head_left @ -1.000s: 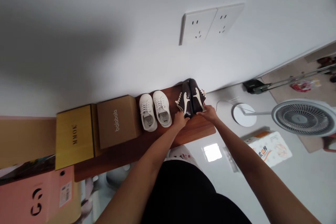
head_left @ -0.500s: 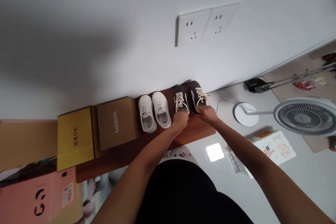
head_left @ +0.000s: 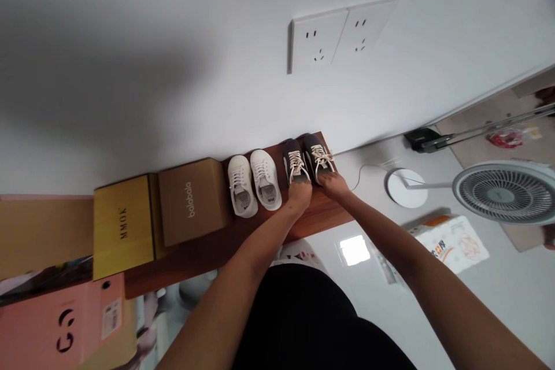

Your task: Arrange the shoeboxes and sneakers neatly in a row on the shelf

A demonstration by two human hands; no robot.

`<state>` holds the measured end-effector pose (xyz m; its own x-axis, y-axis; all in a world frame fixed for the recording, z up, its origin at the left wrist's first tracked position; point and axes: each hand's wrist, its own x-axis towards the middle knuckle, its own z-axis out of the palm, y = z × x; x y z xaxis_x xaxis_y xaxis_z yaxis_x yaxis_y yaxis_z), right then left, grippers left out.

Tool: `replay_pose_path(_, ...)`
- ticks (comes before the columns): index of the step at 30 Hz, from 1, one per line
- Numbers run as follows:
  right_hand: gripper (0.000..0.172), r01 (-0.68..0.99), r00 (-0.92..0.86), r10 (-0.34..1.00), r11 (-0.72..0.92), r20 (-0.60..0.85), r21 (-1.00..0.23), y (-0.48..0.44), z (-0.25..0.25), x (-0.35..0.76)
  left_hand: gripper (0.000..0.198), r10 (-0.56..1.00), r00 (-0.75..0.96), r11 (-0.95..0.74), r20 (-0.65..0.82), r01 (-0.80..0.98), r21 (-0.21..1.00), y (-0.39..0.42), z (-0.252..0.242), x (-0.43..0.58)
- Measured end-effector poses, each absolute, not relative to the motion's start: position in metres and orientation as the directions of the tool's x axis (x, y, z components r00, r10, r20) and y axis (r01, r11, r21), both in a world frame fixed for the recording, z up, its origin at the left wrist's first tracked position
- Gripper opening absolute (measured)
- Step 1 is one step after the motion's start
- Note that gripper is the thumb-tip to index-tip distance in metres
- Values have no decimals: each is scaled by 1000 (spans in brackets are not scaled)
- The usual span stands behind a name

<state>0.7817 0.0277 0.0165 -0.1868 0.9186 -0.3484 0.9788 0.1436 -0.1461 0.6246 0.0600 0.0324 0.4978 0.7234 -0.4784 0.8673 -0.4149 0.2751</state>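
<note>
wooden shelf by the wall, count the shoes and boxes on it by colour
white shoes: 2
dark shoes: 2
brown box: 1
yellow box: 1
total: 6

Soft, even light fills the room, bright but without hard edges. Up and left of the fingers (head_left: 300, 189), a broad grey shadow (head_left: 95, 87) lies across the white wall (head_left: 225, 6). Below and right of them, a white patch of glare (head_left: 354, 250) sits on the glossy floor (head_left: 498, 300). The dark shoes (head_left: 303, 161) at the fingertips lose detail and are perhaps slightly blurred. Far from the fingers, the frame's edges bend and stretch.
</note>
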Motion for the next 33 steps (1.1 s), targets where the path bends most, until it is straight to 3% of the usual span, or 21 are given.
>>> replay_pose_path(17, 29, 984, -169, 916, 134, -363, -120, 31, 7, 779, 39, 741, 479, -386, -471, 877, 284, 60, 19, 634)
replay_pose_path(27, 31, 998, -56, 947, 43, -315, -50, 26, 33, 770, 32, 739, 528, -413, -420, 846, 336, 56, 42, 622)
replay_pose_path(30, 33, 999, 6, 967, -18, -255, -45, 18, 50, 763, 39, 767, 550, -407, -330, 815, 412, 54, 61, 601)
replay_pose_path(33, 34, 979, 66, 989, -90, -135, -182, 0, 62, 741, 41, 814, 523, -297, -252, 748, 594, 41, 78, 552)
